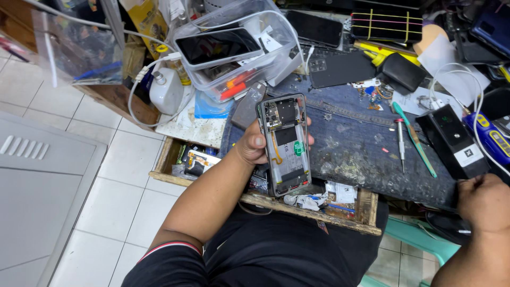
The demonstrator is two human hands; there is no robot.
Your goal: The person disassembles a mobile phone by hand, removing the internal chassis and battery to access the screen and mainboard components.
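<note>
My left hand [254,144] grips an opened smartphone [286,142] with its back cover off, so the circuit board, battery and a green sticker show. It is held upright above the near edge of the blue denim work mat [350,143]. My right hand [484,202] rests closed at the mat's right near corner, beside a black rectangular box [451,139]. I cannot see anything in that hand. A screwdriver [400,142] and a green pry tool [415,139] lie on the mat between the two hands.
A clear plastic tub [281,56] holding a phone and parts stands at the back left. More phones [340,69], a white bottle [166,91], cables and a wooden tray [366,210] of scraps crowd the bench. White tiled floor [127,175] lies to the left.
</note>
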